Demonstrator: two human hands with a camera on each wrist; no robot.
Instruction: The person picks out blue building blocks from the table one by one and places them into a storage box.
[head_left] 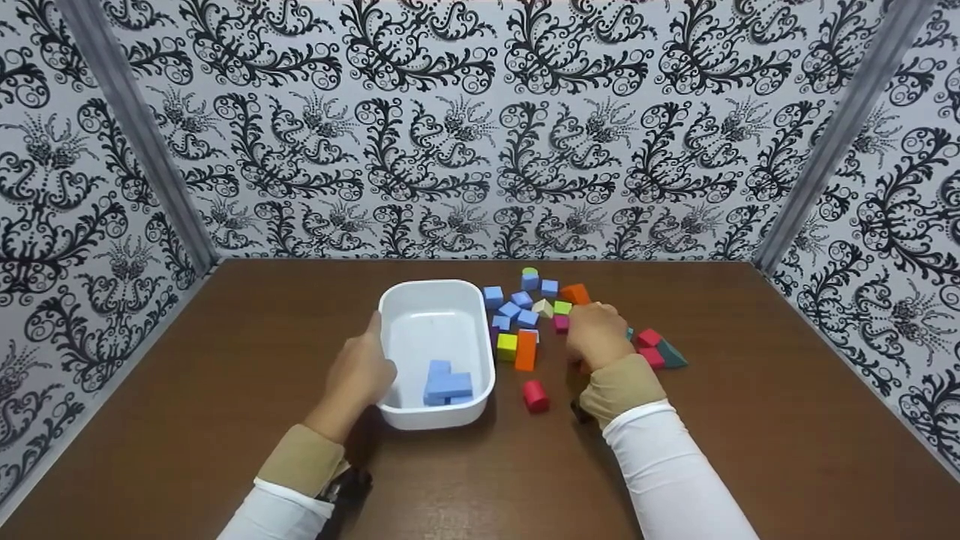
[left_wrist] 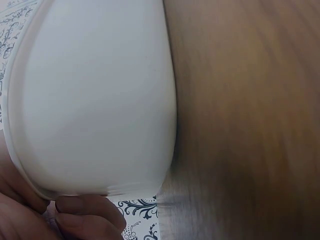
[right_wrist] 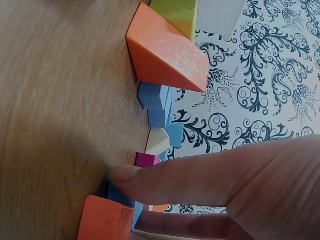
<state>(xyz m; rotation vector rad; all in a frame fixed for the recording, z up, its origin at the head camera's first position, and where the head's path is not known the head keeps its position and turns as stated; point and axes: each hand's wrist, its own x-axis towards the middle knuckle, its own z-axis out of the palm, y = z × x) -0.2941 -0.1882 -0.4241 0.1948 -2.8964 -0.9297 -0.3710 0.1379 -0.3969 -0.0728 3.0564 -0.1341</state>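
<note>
My left hand (head_left: 362, 367) grips the left rim of a white plastic tub (head_left: 435, 330). In the left wrist view its curled fingers (left_wrist: 92, 217) show at the tub's edge. A few light blue blocks (head_left: 450, 385) lie at the near end inside the tub. To the right, my right hand (head_left: 600, 334) is down among loose toy blocks and hides some of them. The right wrist view shows its thumb and fingers pinching a blue block (right_wrist: 119, 196), beside an orange block (right_wrist: 102, 220).
Several light blue blocks (head_left: 527, 319) are scattered right of the tub. Nearby are a yellow-green block (head_left: 507, 346), an upright orange wedge (head_left: 526, 350) and a red cylinder (head_left: 535, 396). Beyond my right hand lie red blocks (head_left: 651, 358) and a dark green triangular block (head_left: 671, 354). Patterned walls (head_left: 480, 150) enclose the table.
</note>
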